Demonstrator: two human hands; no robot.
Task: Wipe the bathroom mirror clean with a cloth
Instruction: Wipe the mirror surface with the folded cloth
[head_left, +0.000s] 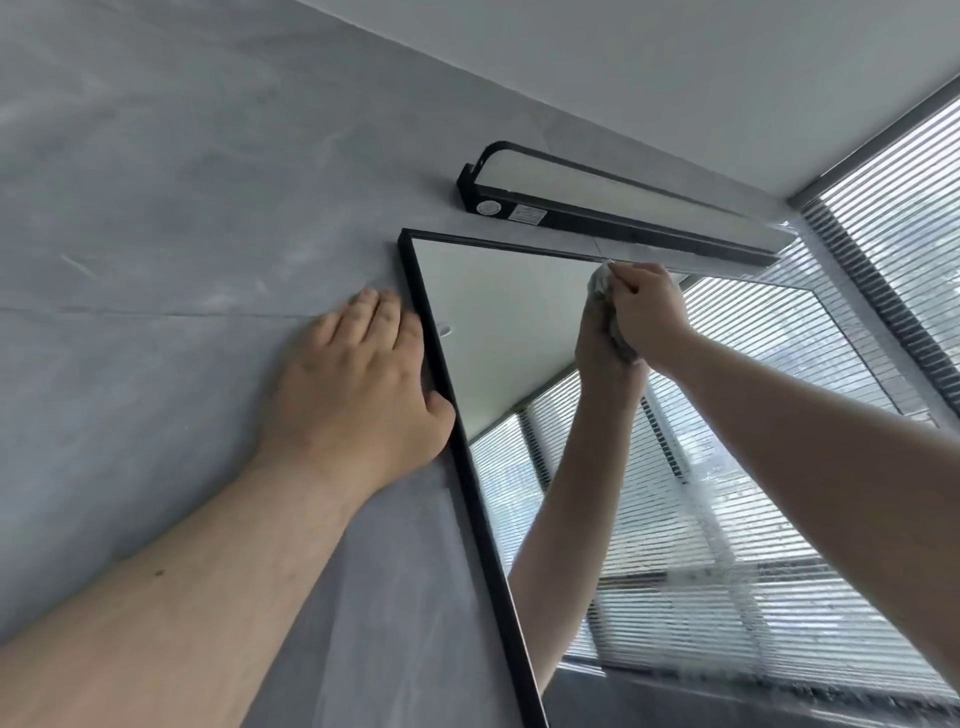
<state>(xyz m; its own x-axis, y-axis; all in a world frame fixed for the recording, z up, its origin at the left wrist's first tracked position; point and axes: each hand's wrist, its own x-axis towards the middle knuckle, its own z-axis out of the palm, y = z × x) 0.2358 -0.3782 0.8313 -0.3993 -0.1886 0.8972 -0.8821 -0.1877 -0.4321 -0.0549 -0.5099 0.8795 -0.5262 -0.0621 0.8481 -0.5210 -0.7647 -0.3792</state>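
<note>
Mirror (493, 312) top: right hand (644, 312) grips cloth (602, 280), mostly hidden; left hand (358, 384) flat on wall (156, 208).

text: none legible | wall lamp (597, 195): round sticker (488, 207) and white rectangular label (529, 213) on its black underside, print too small to read

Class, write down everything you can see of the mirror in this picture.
The mirror is a rectangular glass pane in a thin black frame, flat on a grey wall under a black bar lamp. It reflects a white ceiling, blinds and an arm. The right hand presses a pale cloth against the glass near its top edge; the left hand lies on the wall, thumb against the frame.
</note>
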